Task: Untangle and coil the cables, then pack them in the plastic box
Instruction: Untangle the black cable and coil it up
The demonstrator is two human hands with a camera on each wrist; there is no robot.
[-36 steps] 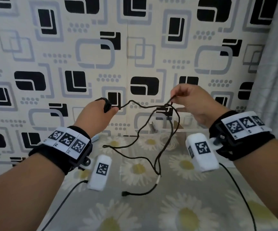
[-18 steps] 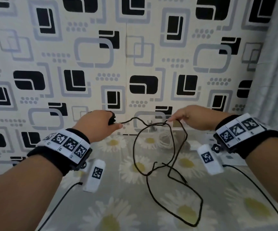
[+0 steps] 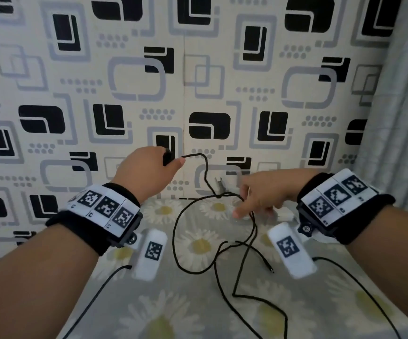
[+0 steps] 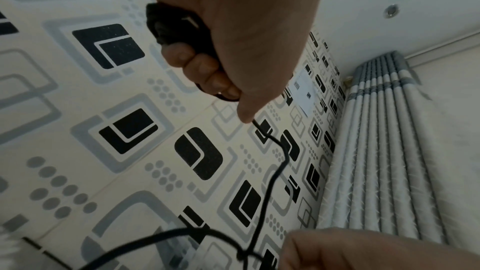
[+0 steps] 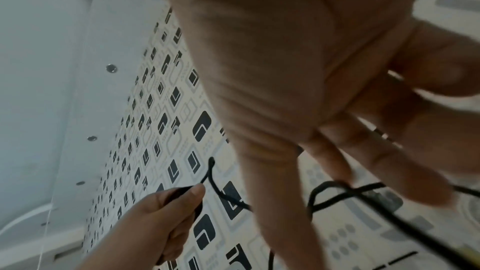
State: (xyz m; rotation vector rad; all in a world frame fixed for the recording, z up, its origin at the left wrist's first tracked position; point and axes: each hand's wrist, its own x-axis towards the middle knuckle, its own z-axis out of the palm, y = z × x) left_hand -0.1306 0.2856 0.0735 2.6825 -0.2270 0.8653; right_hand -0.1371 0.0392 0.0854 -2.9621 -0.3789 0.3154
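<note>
My left hand (image 3: 149,170) is raised near the wall and grips a small black coiled bundle (image 3: 167,155) of the black cable (image 3: 176,231). In the left wrist view its curled fingers (image 4: 207,73) wrap the bundle (image 4: 176,28). From the thumb, the cable (image 4: 272,171) drops to a knot-like crossing (image 3: 218,195), then sprawls in loose loops over the sheet. My right hand (image 3: 259,196) hangs lower, with its fingers (image 5: 376,161) spread and extended into a loop (image 5: 335,192) without clasping it. A clear plastic box (image 3: 225,172) stands against the wall, partly hidden behind that hand.
A grey daisy-print sheet (image 3: 198,302) covers the surface. The patterned wall is close behind, and a grey curtain (image 3: 398,118) hangs at the right. Thin black camera leads (image 3: 95,297) trail from both wrists. A white object (image 3: 284,211) lies by the right hand.
My right hand has dropped down and left and given up its pinch on the cable. The loops have sagged onto the sheet. The left hand has risen slightly, still gripping the bundle.
</note>
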